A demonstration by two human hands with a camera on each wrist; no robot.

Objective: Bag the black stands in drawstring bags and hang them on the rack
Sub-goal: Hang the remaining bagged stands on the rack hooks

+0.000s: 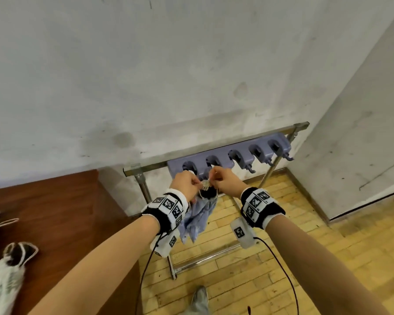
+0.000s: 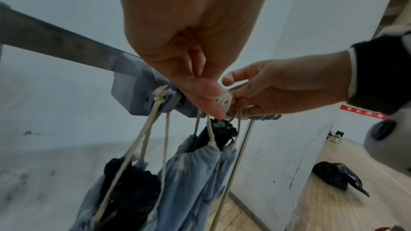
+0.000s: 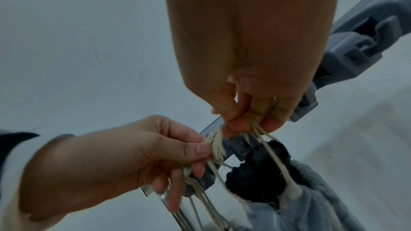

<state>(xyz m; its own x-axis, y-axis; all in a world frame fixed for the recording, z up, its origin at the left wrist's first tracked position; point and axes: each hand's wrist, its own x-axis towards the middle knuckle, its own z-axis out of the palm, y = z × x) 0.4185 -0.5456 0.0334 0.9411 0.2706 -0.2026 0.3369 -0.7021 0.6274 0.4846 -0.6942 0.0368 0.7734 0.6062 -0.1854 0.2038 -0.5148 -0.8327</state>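
Hands meet at the left end of the grey-blue plastic hook rack point(image 1: 232, 153), which is fixed to a metal-tube frame point(image 1: 143, 189) standing against the pale plaster wall point(image 1: 146, 76). The left hand point(image 1: 187, 185) pinches the frayed end of the cream cotton drawstring point(image 2: 225, 100) between thumb and forefinger, its other fingers loosely curled. The right hand point(image 1: 225, 181) has thumb and fingers closed round the same cords a little further along. Below them hangs the pale blue cloth drawstring bag point(image 2: 195, 173), its gathered mouth partly open, with the black stand point(image 2: 220, 133) poking out of the top.

Just to its left in the left wrist view, a second pale blue bag with dark contents point(image 2: 124, 191) already hangs by its knotted cord point(image 2: 159, 94) from the rack's end hook, crowding the spot where the hands work. The rack's other clips and hooks to the right are bare.

On the brown wooden table point(image 1: 66, 212) at the left lies a light, patterned bag with a white cord point(image 1: 7, 269). A grey shoe point(image 1: 199, 298) shows on the yellow wood-strip floor point(image 1: 305, 235), and a black plastic sack point(image 2: 338, 176) lies further off by the wall.
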